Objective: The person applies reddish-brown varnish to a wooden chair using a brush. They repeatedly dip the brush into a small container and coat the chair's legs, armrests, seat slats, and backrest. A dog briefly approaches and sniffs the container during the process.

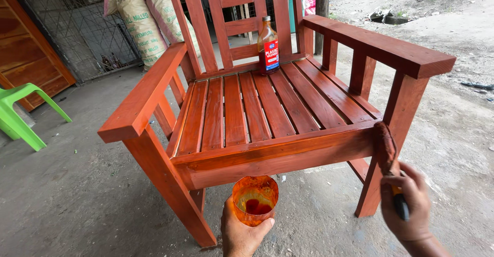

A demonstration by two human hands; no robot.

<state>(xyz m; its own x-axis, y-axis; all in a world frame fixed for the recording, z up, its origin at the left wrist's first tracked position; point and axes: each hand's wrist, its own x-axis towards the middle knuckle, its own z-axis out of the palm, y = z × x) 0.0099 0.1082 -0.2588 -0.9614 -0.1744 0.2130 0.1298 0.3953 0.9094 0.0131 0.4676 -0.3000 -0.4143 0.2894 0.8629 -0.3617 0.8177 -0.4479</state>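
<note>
On a bare concrete floor [77, 200] outdoors, we look down at a slatted wooden armchair [257, 108], stained glossy red-brown and facing us. Our left hand [242, 231] wraps its fingers and thumb around a small clear plastic cup [255, 199], smeared orange, with a pool of dark red varnish in its bottom. We hold the cup upright and low, just in front of the chair's front rail, which seems to keep the liquid level and within easy reach of the brush. Our right hand [409, 205] is closed around the dark handle of a paintbrush [387, 151]. The brush points upward, its stained bristles touching the right end of the front rail where it meets the front leg, as if laying varnish into that corner.

A brown glass varnish bottle [268, 46] with a red label stands upright at the back of the seat, against the backrest, apart from the wet front edge. To the left sits a green plastic chair [20, 113]. Behind the armchair, filled woven sacks [141, 25] lean against a wire mesh fence [72, 25].
</note>
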